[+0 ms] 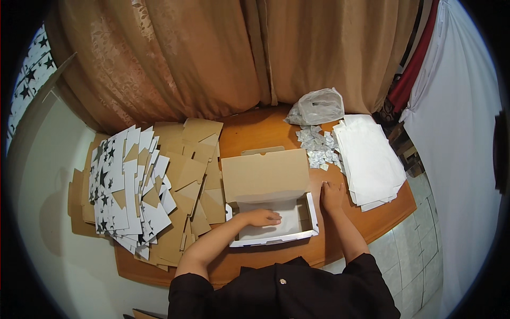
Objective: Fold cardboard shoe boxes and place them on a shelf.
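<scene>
An open cardboard box (311, 215) with white outer walls and a raised brown lid (264, 174) sits on the wooden table (249, 133) in front of me. A white sheet lines its bottom. My left hand (261, 217) lies flat inside the box, pressing on that white sheet. My right hand (331, 195) rests on the table just right of the box, fingers spread, close to a stack of white paper sheets (372, 162). Neither hand holds anything.
A big pile of flat box blanks (143, 191), brown and white with black stars, covers the table's left side. Small silvery sachets (319, 149) and a crumpled plastic bag (317, 106) lie at the back right. Brown curtains hang behind; tiled floor at right.
</scene>
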Tool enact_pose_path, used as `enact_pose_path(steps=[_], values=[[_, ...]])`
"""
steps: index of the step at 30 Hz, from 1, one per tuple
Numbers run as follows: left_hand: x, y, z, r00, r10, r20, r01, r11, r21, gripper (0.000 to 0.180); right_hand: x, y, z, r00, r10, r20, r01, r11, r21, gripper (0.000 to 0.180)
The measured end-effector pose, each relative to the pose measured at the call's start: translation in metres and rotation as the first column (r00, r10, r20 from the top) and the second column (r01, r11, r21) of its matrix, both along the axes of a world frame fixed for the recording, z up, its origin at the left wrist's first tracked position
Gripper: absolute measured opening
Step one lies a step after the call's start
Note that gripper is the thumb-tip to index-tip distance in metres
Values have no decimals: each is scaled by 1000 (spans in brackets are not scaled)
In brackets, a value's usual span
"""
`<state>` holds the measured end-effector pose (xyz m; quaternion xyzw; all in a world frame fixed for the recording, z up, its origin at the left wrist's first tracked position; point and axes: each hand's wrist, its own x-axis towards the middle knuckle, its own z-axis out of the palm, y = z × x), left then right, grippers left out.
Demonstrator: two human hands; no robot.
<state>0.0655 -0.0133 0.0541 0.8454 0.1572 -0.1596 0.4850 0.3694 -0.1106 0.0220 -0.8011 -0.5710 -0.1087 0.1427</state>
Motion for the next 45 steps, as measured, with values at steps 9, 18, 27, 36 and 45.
enact_pose_path(steps=[9, 18, 27, 36, 45], values=[[-19, -42, 66, 994, -71, -88, 55, 984, -168, 44, -14, -37, 37, 983, -57, -176, 69, 995, 67, 17], [-29, -44, 49, 979, 181, -92, -202, 913, -354, 30, -48, -57, 77, 765, 119, -633, 158, 918, 363, 17], [-29, -105, 88, 965, 215, 150, -259, 870, 420, 20, -97, -61, 137, 674, 502, -542, -505, 848, 158, 15], [-52, -145, 55, 721, 19, 692, -602, 512, 613, 25, -121, -32, 114, 634, 606, -481, -772, 455, -444, 38], [-55, -143, 48, 655, -12, 756, -662, 473, 581, 25, -122, -7, 81, 485, 72, -871, -870, 135, -473, 32]])
